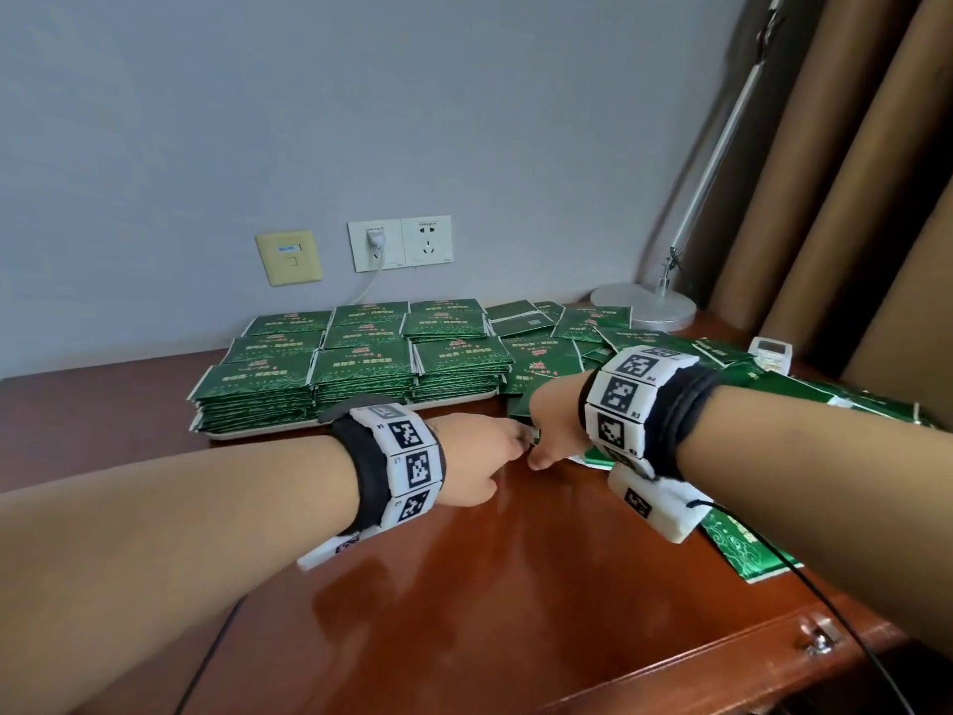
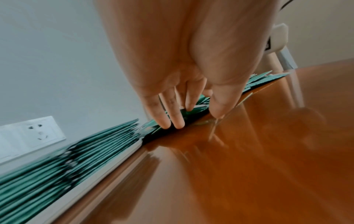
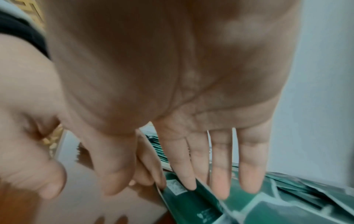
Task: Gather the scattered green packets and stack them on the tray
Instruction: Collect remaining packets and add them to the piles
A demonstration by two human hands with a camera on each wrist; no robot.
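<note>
Green packets (image 1: pixel 356 374) sit in neat stacks on a pale tray (image 1: pixel 268 431) at the back of the brown worktop (image 1: pixel 541 585), close to the wall. To the right of the tray lies a loose heap of more packets (image 1: pixel 541 361), overlapping at odd angles and spreading out toward the right edge of the worktop.

Both hands meet at the near edge of that heap, just in front of the tray's right corner. The left hand (image 1: pixel 477 456) reaches in from the left; the left wrist view shows its fingers (image 2: pixel 177 116) stretched out fairly straight, tips down on the edge of the loose packets, with the thumb tip (image 2: pixel 217 110) touching the worktop beside them. The right hand (image 1: pixel 554 423) comes in from the right, and its wrist view shows four straight fingers (image 3: pixel 219 178) spread over the packets, one fingertip tucked at a lifted packet edge, the thumb (image 3: pixel 114 178) apart from them. Neither hand is clenched around anything.

Behind the heap stands a round lamp base (image 1: pixel 642 306) with a slanted metal arm. Wall sockets (image 1: pixel 399 244) sit above the tray, one with a plug in it. Brown curtains (image 1: pixel 835 198) hang at the right.
</note>
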